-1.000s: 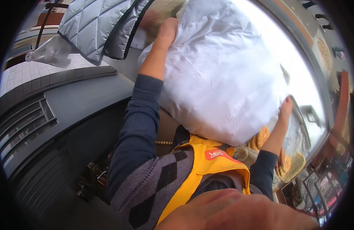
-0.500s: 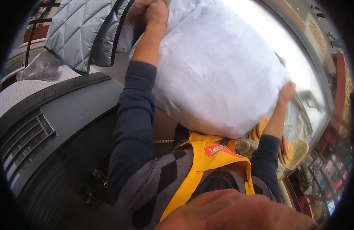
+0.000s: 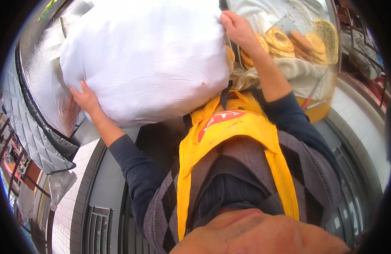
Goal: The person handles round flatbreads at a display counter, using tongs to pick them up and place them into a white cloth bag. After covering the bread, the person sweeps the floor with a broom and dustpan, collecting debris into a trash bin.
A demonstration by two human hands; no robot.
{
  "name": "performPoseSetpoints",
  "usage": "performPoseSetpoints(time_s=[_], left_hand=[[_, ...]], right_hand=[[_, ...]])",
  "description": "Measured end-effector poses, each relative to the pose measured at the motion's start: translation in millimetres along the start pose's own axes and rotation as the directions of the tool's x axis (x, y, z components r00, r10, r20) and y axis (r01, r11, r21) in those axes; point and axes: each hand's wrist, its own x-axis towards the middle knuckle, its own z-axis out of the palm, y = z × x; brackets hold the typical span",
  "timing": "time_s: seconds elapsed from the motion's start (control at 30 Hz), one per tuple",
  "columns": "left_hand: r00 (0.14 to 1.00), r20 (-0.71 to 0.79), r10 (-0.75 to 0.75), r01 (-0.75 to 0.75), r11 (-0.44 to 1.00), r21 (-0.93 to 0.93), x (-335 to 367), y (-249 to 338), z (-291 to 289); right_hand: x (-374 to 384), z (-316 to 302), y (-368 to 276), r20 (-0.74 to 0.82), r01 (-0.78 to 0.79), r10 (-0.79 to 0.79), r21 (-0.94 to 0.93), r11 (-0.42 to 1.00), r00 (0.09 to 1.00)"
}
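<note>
A bulky white cloth bundle (image 3: pixel 149 59) spans the space between my two hands; what lies inside the cloth is hidden. My left hand (image 3: pixel 86 98) grips its lower left side, the fingers pressed against the fabric. At its right edge my right hand (image 3: pixel 238 28) is closed on the cloth, near a counter with flatbreads. Left of the bundle, a quilted silver cover (image 3: pixel 24 112) shows its shiny foil lining (image 3: pixel 45 72), close to my left hand. The bundle's lower edge hangs just in front of my yellow apron (image 3: pixel 229 122).
Round golden flatbreads (image 3: pixel 279 40) lie stacked on the counter at the right. A beige cloth (image 3: pixel 303 70) is bunched along the counter's near edge. White tiles (image 3: pixel 72 203) and a grey panel with vents (image 3: pixel 100 226) lie lower left. A clear plastic bag (image 3: pixel 61 186) hangs below the cover.
The bundle has shifted left in view, toward the foil-lined cover. My left hand has come nearer and lower, my right hand is farther left, and more of the flatbreads shows.
</note>
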Motion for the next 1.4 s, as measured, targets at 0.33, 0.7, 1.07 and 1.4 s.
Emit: performPoseSetpoints(time_s=[0.33,0.7,1.07,1.4], left_hand=[[0.846,0.244,0.474,-0.247,0.754,-0.608,-96,256,-109],[0.726,0.407,0.555,-0.488,0.832,-0.264,-98,415,-59],[0.564,0.000,0.826,-0.818,0.559,-0.138,-42,413,-92],[-0.168,0.656,0.736,-0.944,0.073,-0.322,-20,472,25]], right_hand=[[-76,2,18,0.268,-0.087,0.103,-0.071,0.994,0.958],[-98,-36,2,0.099,-0.098,0.063,0.406,0.908,0.993],[-116,-15,72,-0.209,0.037,-0.015,0.101,0.994,0.978],[-123,-2,46,0.041,-0.093,0.084,0.319,0.943,0.996]])
